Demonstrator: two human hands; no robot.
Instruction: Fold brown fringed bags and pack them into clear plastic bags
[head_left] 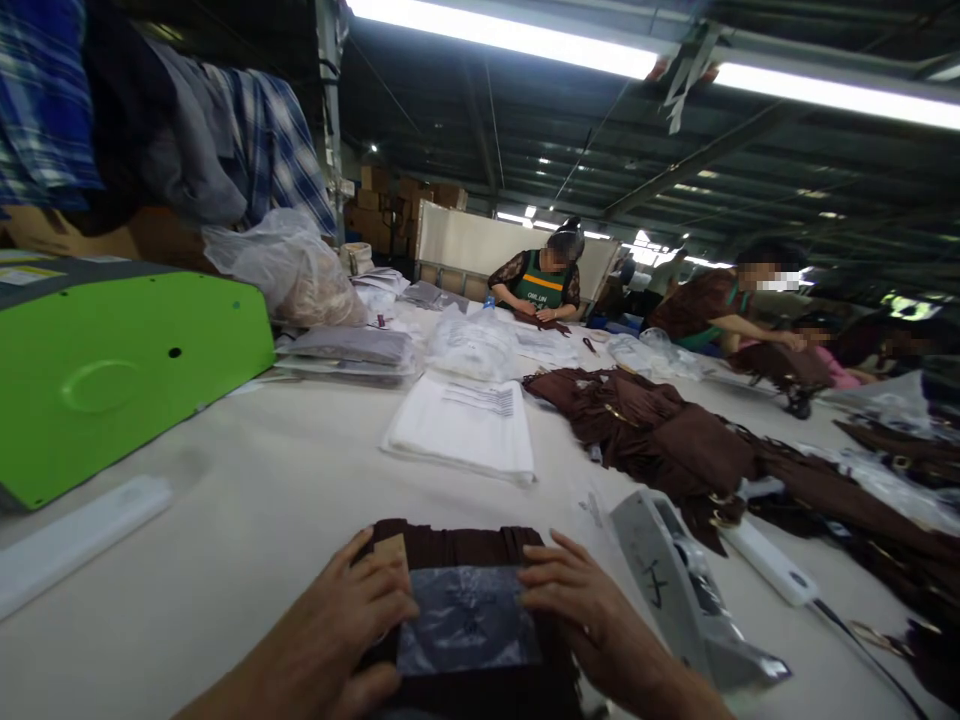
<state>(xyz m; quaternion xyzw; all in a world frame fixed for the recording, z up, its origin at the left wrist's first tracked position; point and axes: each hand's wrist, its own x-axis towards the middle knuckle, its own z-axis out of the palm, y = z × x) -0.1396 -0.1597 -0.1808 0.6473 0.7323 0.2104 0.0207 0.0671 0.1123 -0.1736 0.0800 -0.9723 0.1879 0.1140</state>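
A dark brown folded item (pixel 465 545), fabric or leather with a pleated or fringed top edge, lies on the table in front of me; I cannot tell its exact kind. Across it lies a clear plastic packet (pixel 469 620) with something dark inside. My left hand (pixel 367 610) rests on the item's left side, fingers stretched over a tan paper tag (pixel 394 555) and the packet's edge. On the opposite side, my right hand (pixel 581 605) lies with extended fingers touching the packet's right edge. The item's lower part runs out of view.
White plastic bags (pixel 461 425) are stacked ahead. A grey tape dispenser (pixel 682 590) and a white corded device (pixel 772 565) stand right, near piled brown fringed bags (pixel 675 430). A green machine (pixel 135 370) is left. Co-workers (pixel 544 280) handle brown pieces across the table.
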